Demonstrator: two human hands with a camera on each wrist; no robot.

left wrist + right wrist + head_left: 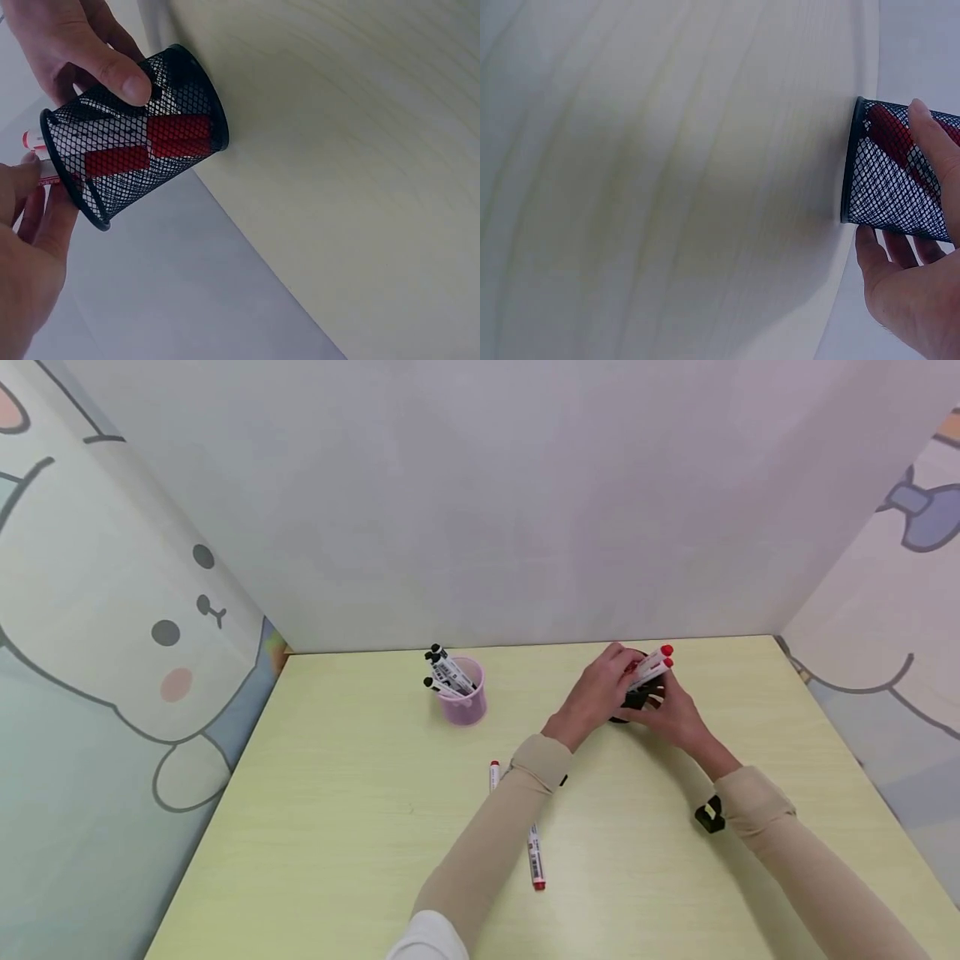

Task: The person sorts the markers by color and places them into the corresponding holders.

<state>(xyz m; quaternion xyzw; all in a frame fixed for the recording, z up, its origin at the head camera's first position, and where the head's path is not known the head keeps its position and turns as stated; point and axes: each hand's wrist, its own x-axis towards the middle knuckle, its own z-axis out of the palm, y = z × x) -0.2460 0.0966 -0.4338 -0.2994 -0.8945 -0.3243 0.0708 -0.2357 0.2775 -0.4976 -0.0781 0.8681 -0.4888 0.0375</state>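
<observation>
A black mesh pen cup [135, 135] stands at the back right of the table, with red-ended white markers inside, seen through its mesh. My right hand [671, 714] grips the cup around its side; in the right wrist view, the thumb lies across the mesh and the fingers [900, 251] curl beneath. Over the cup's mouth is my left hand [596, 689], pinching a white marker [49, 172] at the rim. Red-capped white markers [651, 670] stick out of the mouth in the head view, partly hidden by the hands.
A purple cup [465, 710] with several black-capped markers stands at the back, left of my hands. Two red-capped markers lie on the table, one [536, 860] partly under my left forearm, the other [494, 774] beside it. A pale wall [480, 527] rises behind the table.
</observation>
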